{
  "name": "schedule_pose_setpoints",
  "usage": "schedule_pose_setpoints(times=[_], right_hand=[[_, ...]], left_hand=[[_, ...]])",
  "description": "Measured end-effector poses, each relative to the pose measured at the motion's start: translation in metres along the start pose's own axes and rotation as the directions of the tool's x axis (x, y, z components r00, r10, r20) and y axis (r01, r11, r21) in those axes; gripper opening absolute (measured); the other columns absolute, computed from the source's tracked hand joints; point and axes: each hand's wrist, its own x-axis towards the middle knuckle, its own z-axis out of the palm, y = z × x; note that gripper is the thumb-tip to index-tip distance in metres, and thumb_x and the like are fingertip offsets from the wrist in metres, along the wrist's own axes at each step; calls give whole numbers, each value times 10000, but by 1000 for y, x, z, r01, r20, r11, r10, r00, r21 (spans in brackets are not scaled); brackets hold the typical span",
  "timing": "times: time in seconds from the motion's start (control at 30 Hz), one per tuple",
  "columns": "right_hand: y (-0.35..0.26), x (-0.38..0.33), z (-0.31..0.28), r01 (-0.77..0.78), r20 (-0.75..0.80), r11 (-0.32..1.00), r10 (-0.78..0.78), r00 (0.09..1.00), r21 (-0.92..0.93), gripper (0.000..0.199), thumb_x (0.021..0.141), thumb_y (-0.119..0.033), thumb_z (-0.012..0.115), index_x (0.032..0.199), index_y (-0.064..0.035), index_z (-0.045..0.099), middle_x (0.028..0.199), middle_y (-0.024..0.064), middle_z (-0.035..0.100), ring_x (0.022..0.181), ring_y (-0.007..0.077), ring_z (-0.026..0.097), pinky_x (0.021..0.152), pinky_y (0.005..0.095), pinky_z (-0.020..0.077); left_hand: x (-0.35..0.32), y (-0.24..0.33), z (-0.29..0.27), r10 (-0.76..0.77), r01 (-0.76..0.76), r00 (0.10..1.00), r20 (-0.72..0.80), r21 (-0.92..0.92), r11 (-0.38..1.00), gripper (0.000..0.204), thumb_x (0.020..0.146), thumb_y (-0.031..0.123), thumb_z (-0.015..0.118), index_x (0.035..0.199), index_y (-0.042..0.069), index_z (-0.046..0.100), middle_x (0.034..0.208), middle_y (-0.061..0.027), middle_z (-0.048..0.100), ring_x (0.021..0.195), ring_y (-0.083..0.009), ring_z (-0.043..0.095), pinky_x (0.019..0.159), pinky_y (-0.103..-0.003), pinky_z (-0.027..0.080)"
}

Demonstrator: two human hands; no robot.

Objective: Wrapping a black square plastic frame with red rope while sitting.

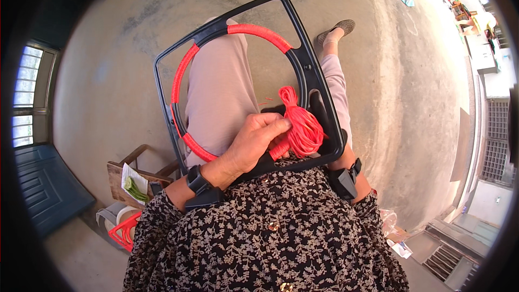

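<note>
Across my lap rests the black plastic frame [311,70], steadying its ring for wrapping. My left hand [251,143] has its grip clenched on the red cord bundle [300,124]. Right hand hidden behind frame; grip undeterminable.

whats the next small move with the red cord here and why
Probably pass the red cord bundle through the black frame's ring and pull one more wrap snug beside the last. The left hand pinches the bundle at the ring's lower edge, where red wrapping stops and bare black ring continues up the right side.
</note>
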Motion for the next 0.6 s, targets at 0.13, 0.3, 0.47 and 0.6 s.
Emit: schedule_pose_setpoints(times=[0.13,0.3,0.47,0.6], right_hand=[[29,25,1,-73,-17,925,85,996,373,492,905,-305,574,1288,-27,441,1122,97,578,1035,192,560,897,308,456],[22,23,-33,28,-133,747,80,988,664,413,947,-361,486,1229,-60,477,1137,114,579,1028,233,578,898,353,480],[-5,-51,-72,224,-415,808,27,910,545,352,968,-407,420,1132,-117,534,867,5,612,663,122,596,528,288,494],[-10,-110,-98,164,-625,941,59,779,294,351,950,-439,461,1071,-135,588,731,-38,595,474,82,505,420,254,420]], left_hand=[[7,-10,0,113,-107,991,-74,80,991,263,962,210,459,943,-12,599,831,-73,653,654,-125,627,579,-255,519],[1,7,-1,-162,169,983,85,-73,983,274,935,179,432,941,-42,594,830,-137,647,651,-177,626,613,-261,518],[-1,6,1,-145,154,983,110,-75,985,310,894,194,421,956,-52,599,798,-144,638,658,-179,613,628,-271,517],[-2,9,0,-176,181,981,80,-64,981,377,895,253,404,977,-60,598,779,-140,634,696,-181,616,634,-271,516]])
